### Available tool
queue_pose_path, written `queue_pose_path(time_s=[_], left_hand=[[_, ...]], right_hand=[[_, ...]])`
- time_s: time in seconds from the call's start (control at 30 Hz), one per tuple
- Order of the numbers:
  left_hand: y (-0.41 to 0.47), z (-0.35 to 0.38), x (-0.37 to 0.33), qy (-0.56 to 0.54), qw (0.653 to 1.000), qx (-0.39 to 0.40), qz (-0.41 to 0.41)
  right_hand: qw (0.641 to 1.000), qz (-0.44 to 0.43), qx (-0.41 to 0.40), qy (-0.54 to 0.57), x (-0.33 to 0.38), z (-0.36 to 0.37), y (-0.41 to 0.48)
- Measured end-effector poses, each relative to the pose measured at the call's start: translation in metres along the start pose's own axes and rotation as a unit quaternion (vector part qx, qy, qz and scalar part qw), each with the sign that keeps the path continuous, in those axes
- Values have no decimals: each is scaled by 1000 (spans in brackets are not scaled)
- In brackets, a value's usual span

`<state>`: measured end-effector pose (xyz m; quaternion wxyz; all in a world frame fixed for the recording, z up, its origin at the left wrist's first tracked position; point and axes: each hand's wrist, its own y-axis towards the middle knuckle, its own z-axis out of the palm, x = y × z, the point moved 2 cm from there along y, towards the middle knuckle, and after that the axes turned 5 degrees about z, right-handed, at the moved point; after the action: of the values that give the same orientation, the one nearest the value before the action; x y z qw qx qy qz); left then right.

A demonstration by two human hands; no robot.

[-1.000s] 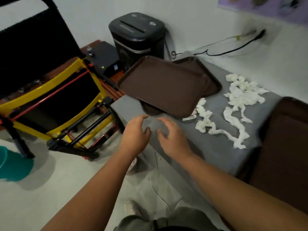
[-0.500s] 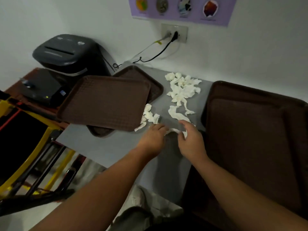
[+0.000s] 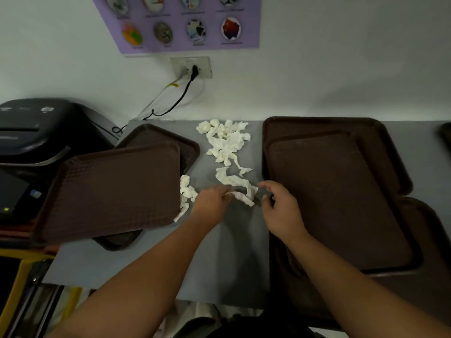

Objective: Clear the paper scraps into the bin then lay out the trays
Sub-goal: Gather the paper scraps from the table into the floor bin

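Observation:
White paper scraps [image 3: 225,142] lie in a loose heap down the middle of the grey table [image 3: 234,252], and a long twisted strip [image 3: 238,182] trails toward me. My left hand [image 3: 211,206] pinches the near end of that strip. My right hand [image 3: 280,207] hovers just right of it with fingers loosely curled, holding nothing. More scraps [image 3: 186,191] sit by the edge of the left brown trays [image 3: 109,191]. A stack of brown trays [image 3: 336,196] lies at the right, under my right wrist.
A black paper shredder [image 3: 41,132] stands at the far left, beside the left trays that overhang the table edge. Cables run from a wall socket [image 3: 191,68] down to the table's back. A yellow-framed cart [image 3: 22,289] sits below at the left.
The view has swung right and up, from the floor and cart to the table. Both hands moved forward to the near end of the paper strip, and the left hand took hold of it.

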<state>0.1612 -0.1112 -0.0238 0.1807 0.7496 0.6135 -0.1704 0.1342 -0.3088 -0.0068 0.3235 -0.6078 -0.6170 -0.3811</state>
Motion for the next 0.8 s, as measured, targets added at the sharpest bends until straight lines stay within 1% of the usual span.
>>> queue_pose_path(time_s=[0.03, 0.07, 0.17, 0.33, 0.43, 0.5, 0.57, 0.7, 0.8], left_hand=[[0, -10, -1, -54, 998, -36, -10], [1, -23, -2, -93, 994, -52, -29], [10, -48, -1, -183, 978, -40, -94], [21, -89, 4, -260, 958, -69, -102], [22, -108, -1, -352, 923, -85, -131], [19, -120, -1, -353, 919, -110, -133], [16, -128, 5, -351, 917, -136, -130], [9, -137, 21, -379, 900, -158, -145], [3, -141, 33, -385, 897, -161, -142]], right_hand=[[1000, 0, -5, 4, 1, 2, 0], [1000, -1, -14, 6, 5, 3, -1], [1000, 6, 0, 10, 8, 11, 4], [999, -9, 21, -23, 15, 33, 21], [998, -9, 27, -64, 16, 46, 35], [994, -12, 38, -105, 16, 55, 44], [984, -12, 57, -168, 15, 63, 51], [953, 0, 102, -285, 14, 78, 60], [922, -13, 132, -363, 15, 90, 64]])
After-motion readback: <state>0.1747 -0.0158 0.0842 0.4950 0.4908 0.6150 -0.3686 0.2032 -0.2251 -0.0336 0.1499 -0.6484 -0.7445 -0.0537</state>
